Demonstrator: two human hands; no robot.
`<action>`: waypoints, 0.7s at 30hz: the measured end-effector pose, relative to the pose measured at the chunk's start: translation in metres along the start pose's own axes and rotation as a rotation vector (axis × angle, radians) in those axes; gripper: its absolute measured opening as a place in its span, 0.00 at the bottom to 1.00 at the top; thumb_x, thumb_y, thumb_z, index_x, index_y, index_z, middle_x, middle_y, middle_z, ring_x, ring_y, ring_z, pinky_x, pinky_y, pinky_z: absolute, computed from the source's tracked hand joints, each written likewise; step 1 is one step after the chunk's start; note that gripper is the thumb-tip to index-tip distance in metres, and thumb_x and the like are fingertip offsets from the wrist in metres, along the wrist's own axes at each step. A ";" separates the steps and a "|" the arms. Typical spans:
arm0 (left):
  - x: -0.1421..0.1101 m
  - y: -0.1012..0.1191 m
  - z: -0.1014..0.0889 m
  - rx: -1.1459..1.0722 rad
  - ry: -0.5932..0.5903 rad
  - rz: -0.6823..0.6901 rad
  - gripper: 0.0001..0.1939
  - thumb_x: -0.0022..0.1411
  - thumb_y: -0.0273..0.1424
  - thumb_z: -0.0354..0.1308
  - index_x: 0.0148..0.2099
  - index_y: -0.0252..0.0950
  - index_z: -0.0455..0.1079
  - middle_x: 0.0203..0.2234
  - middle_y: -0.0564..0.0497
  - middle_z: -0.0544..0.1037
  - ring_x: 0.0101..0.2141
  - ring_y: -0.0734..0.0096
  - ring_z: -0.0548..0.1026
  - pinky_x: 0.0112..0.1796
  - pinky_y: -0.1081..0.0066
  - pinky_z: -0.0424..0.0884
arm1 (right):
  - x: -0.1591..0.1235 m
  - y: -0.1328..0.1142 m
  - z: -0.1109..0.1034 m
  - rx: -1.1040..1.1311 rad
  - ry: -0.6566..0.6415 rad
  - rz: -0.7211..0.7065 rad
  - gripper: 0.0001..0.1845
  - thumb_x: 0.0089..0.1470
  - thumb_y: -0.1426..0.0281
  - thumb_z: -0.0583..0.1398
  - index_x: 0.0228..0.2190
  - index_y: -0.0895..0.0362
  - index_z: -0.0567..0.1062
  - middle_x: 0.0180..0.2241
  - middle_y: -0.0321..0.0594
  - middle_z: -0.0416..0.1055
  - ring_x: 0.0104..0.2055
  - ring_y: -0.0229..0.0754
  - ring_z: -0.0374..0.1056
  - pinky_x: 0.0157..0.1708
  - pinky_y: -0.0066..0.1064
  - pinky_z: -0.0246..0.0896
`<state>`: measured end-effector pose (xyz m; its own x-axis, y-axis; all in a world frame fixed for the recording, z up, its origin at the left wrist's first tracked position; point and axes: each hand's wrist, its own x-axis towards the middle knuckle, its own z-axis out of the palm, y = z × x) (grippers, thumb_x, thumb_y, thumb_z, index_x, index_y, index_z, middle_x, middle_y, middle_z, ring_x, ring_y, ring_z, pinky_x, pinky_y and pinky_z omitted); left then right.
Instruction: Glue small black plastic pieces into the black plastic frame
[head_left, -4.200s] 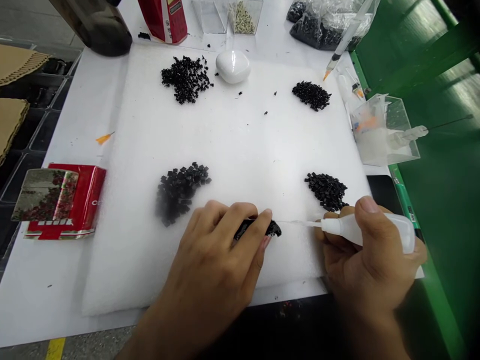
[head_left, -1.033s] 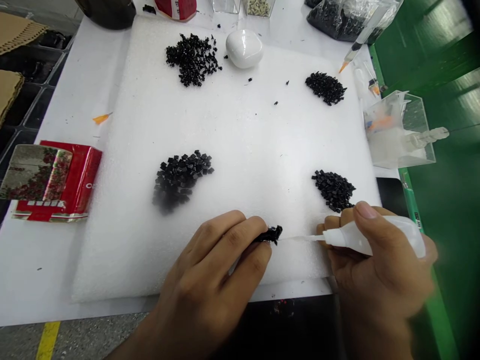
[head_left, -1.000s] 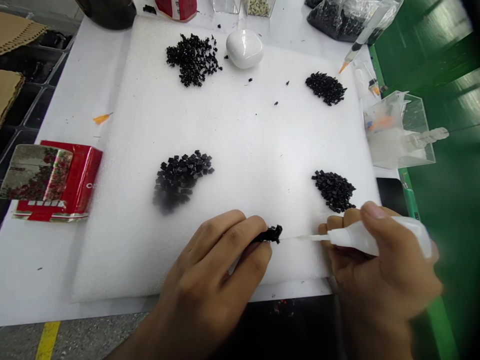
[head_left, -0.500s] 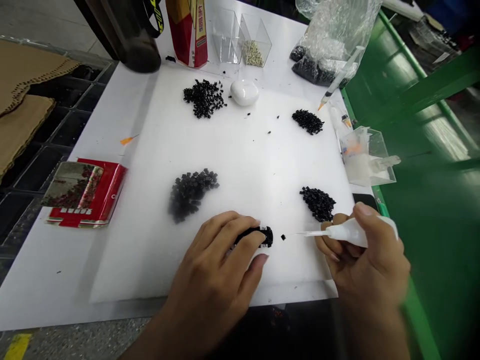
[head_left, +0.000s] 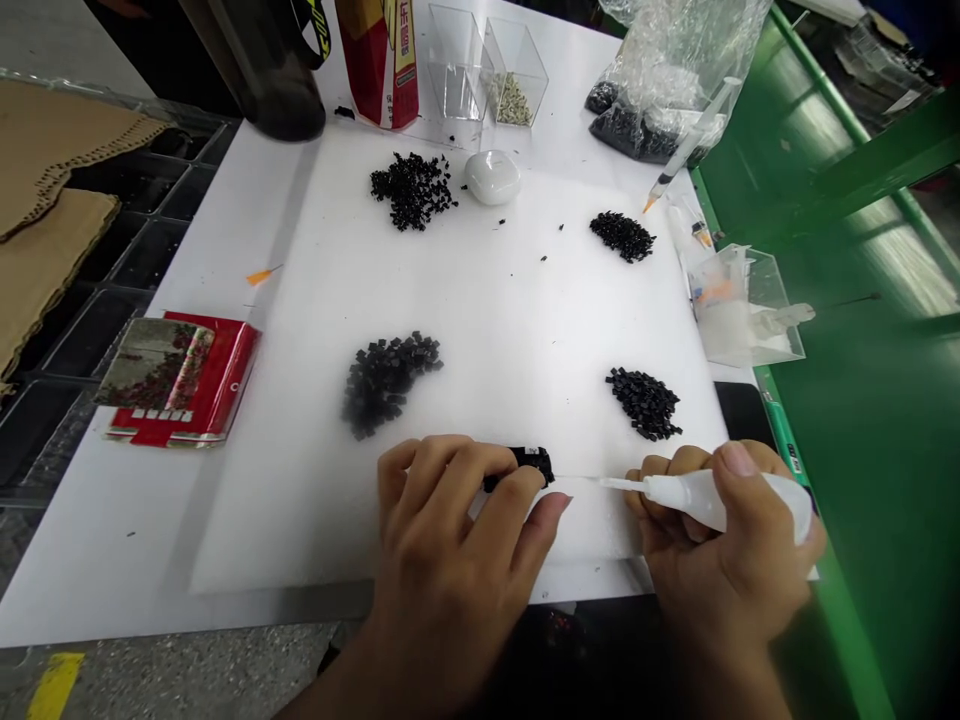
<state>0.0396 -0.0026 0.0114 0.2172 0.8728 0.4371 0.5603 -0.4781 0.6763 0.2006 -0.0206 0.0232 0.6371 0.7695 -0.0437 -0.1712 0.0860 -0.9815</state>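
My left hand (head_left: 465,530) is closed around a small black part (head_left: 535,460) at the near edge of the white board (head_left: 517,330); the fingers cover most of it. Silvery marks show on its top, but its exact kind is unclear. My right hand (head_left: 727,560) grips a white squeeze bottle (head_left: 694,497), which looks like a glue bottle, lying on its side in the fist. Its thin nozzle (head_left: 622,484) points left, and the fine tip reaches the right end of the black part. Whether they touch I cannot tell. Just beyond the bottle lies a pile of black square chips (head_left: 643,404).
More black pieces form heaps at left (head_left: 390,380), back left (head_left: 412,190) and back right (head_left: 622,236). A white stone-like lump (head_left: 492,178), syringe (head_left: 686,150), clear bins (head_left: 517,85), plastic bag (head_left: 675,90) and red box (head_left: 187,380) stand around. A green frame (head_left: 862,400) borders the right side.
The nozzle tip has moved left to the black part, and my left hand has shifted slightly right. The loose black chip between them no longer shows on the board.
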 end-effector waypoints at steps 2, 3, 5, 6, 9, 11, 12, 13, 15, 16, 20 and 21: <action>-0.001 0.002 0.002 0.015 0.020 -0.012 0.03 0.66 0.27 0.66 0.40 0.39 0.76 0.33 0.54 0.78 0.36 0.67 0.74 0.43 0.56 0.65 | 0.000 0.001 0.000 -0.004 -0.001 -0.002 0.25 0.50 0.68 0.69 0.18 0.55 0.57 0.14 0.27 0.49 0.15 0.32 0.48 0.14 0.24 0.48; -0.001 0.002 0.003 0.023 0.028 -0.016 0.03 0.66 0.26 0.66 0.40 0.39 0.76 0.33 0.54 0.78 0.37 0.66 0.74 0.43 0.56 0.65 | 0.000 0.001 -0.001 -0.004 -0.005 -0.002 0.25 0.50 0.68 0.69 0.18 0.55 0.57 0.14 0.27 0.49 0.15 0.32 0.49 0.14 0.24 0.48; -0.002 0.002 0.004 0.039 0.040 -0.017 0.03 0.66 0.25 0.66 0.40 0.39 0.76 0.33 0.53 0.79 0.37 0.66 0.74 0.43 0.56 0.65 | 0.000 0.002 -0.002 -0.002 -0.008 -0.001 0.24 0.51 0.68 0.68 0.18 0.55 0.58 0.14 0.27 0.50 0.15 0.32 0.49 0.14 0.24 0.49; -0.002 0.002 0.004 0.046 0.049 -0.011 0.04 0.65 0.25 0.66 0.39 0.38 0.76 0.33 0.53 0.79 0.37 0.66 0.74 0.43 0.56 0.65 | 0.001 0.002 -0.003 0.000 -0.008 0.000 0.24 0.51 0.69 0.68 0.18 0.55 0.58 0.14 0.27 0.49 0.15 0.32 0.49 0.13 0.24 0.49; -0.002 0.002 0.004 0.059 0.075 0.007 0.05 0.64 0.22 0.66 0.39 0.37 0.77 0.33 0.53 0.80 0.36 0.66 0.74 0.42 0.57 0.65 | 0.002 0.002 -0.003 0.001 0.000 0.011 0.24 0.50 0.69 0.68 0.18 0.55 0.58 0.14 0.26 0.49 0.15 0.32 0.48 0.13 0.24 0.49; -0.002 0.001 0.004 0.058 0.082 0.008 0.05 0.63 0.21 0.67 0.38 0.36 0.77 0.33 0.53 0.80 0.36 0.67 0.74 0.42 0.57 0.65 | 0.002 0.002 -0.002 0.003 0.004 0.016 0.24 0.50 0.69 0.68 0.18 0.55 0.57 0.13 0.26 0.49 0.14 0.32 0.48 0.13 0.24 0.48; -0.001 0.001 0.004 0.058 0.083 0.007 0.06 0.63 0.20 0.67 0.38 0.36 0.78 0.33 0.53 0.81 0.36 0.67 0.74 0.42 0.57 0.65 | 0.002 0.002 -0.002 0.003 0.006 0.018 0.24 0.50 0.69 0.68 0.17 0.55 0.57 0.13 0.26 0.49 0.14 0.32 0.47 0.13 0.25 0.48; -0.001 0.001 0.004 0.058 0.087 0.010 0.06 0.63 0.20 0.66 0.38 0.36 0.78 0.33 0.54 0.81 0.36 0.67 0.74 0.42 0.56 0.64 | 0.002 0.002 -0.001 0.003 0.005 0.014 0.25 0.50 0.69 0.68 0.17 0.55 0.57 0.13 0.26 0.49 0.14 0.32 0.47 0.12 0.25 0.48; -0.001 0.002 0.004 0.056 0.088 0.021 0.07 0.62 0.19 0.66 0.37 0.36 0.78 0.32 0.54 0.82 0.36 0.67 0.75 0.42 0.56 0.64 | 0.000 0.002 -0.001 0.000 0.006 0.003 0.24 0.50 0.69 0.67 0.17 0.55 0.57 0.13 0.26 0.49 0.14 0.31 0.46 0.12 0.24 0.48; -0.001 0.002 0.004 0.054 0.087 0.024 0.07 0.62 0.19 0.66 0.36 0.36 0.78 0.32 0.55 0.82 0.35 0.68 0.75 0.42 0.56 0.63 | 0.000 0.001 -0.002 -0.001 0.011 -0.001 0.24 0.50 0.70 0.67 0.17 0.55 0.57 0.13 0.26 0.49 0.14 0.31 0.46 0.12 0.25 0.48; 0.000 0.003 0.002 -0.009 0.067 -0.018 0.09 0.63 0.18 0.64 0.35 0.37 0.77 0.30 0.56 0.80 0.34 0.71 0.75 0.41 0.57 0.62 | 0.011 -0.006 -0.013 -0.057 0.141 -0.051 0.20 0.50 0.68 0.65 0.18 0.53 0.60 0.13 0.27 0.51 0.14 0.33 0.51 0.13 0.27 0.53; 0.001 0.002 0.001 -0.039 0.063 -0.037 0.08 0.63 0.18 0.63 0.35 0.37 0.77 0.30 0.57 0.80 0.34 0.72 0.75 0.41 0.58 0.62 | 0.019 -0.008 -0.016 -0.106 0.180 -0.106 0.17 0.52 0.66 0.65 0.20 0.53 0.62 0.14 0.27 0.52 0.14 0.34 0.52 0.13 0.27 0.55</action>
<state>0.0422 -0.0030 0.0124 0.1457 0.8828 0.4466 0.5352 -0.4500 0.7149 0.2258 -0.0165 0.0277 0.7728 0.6335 0.0373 -0.0226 0.0862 -0.9960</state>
